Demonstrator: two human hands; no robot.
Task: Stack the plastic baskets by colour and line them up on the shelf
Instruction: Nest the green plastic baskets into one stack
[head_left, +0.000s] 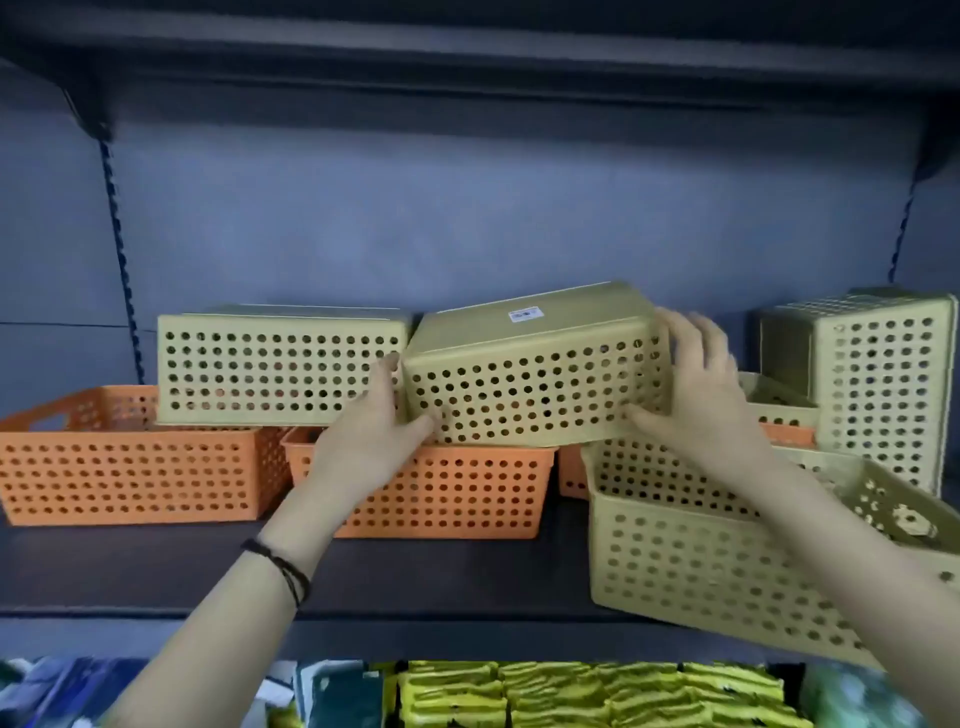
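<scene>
An upside-down olive-green basket (535, 384) with a white label on its base sits tilted over an orange basket (441, 488). My left hand (379, 431) grips its left end and my right hand (701, 384) grips its right end. A second inverted green basket (280, 364) rests on the left orange basket (130, 478). An upright green basket (717, 545) stands at the front right, angled over the shelf edge. Another green basket (878, 384) stands on end at the far right. A third orange basket (571, 473) is mostly hidden behind the green ones.
The dark shelf board (156, 577) has bare room at its front left. A blue back panel and an upper shelf close the space above. Yellow and dark packaged goods (571, 696) fill the shelf below.
</scene>
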